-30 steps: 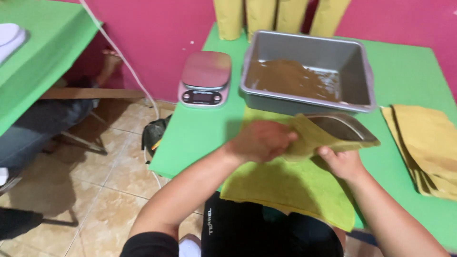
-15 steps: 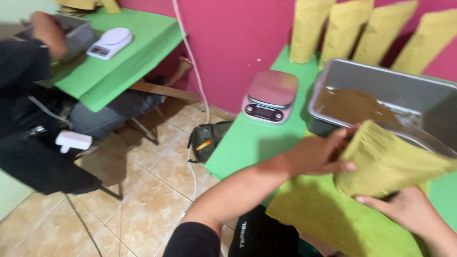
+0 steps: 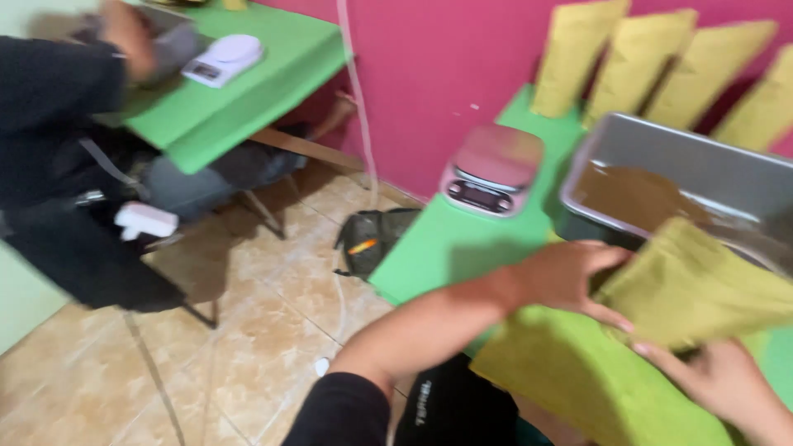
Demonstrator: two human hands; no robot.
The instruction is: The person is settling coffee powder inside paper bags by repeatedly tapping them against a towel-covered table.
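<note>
My left hand [image 3: 570, 277] grips the near edge of an olive-yellow paper pouch [image 3: 702, 285] held tilted above the green table [image 3: 446, 244]. My right hand [image 3: 719, 384] supports the same pouch from below at the lower right. Behind the pouch stands a grey metal tray [image 3: 661, 149] holding brown powder [image 3: 636, 198]. A flat olive-yellow sheet or pouch [image 3: 578, 376] lies on the table under my hands.
A small digital scale [image 3: 493, 169] sits left of the tray. Several yellow pouches [image 3: 636, 62] lean against the pink wall. A dark bag [image 3: 372, 239] lies on the tiled floor. A person in black [image 3: 66, 165] works at another green table [image 3: 223, 107] with a white scale [image 3: 223, 58].
The view has swung left, bringing the floor and the other person into sight. Both hands have lifted the pouch off the table and keep holding it near the tray.
</note>
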